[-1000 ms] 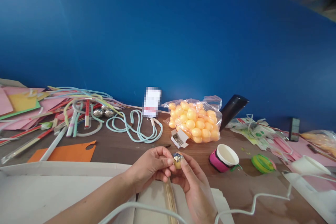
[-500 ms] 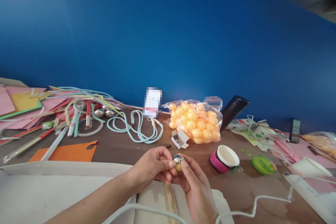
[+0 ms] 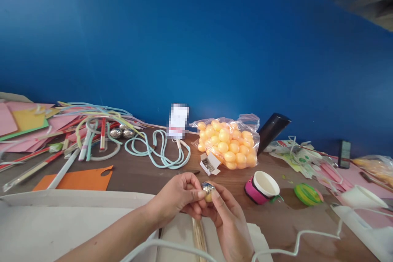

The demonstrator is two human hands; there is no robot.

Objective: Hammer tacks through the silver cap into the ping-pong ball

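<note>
Ball [image 3: 208, 192], foil-capped end up, pinched between left hand [image 3: 178, 195] and right hand [image 3: 229, 221].

No text, label or number can be read anywhere. The white card [image 3: 178, 120] standing at the desk's [image 3: 138, 170] far edge is blurred out, showing only a red band across it.

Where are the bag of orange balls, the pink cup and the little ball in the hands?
bag of orange balls [image 3: 226, 143], head view, middle of bag
pink cup [image 3: 265, 183], head view, white inside
little ball [image 3: 208, 191], head view, shiny top
</note>
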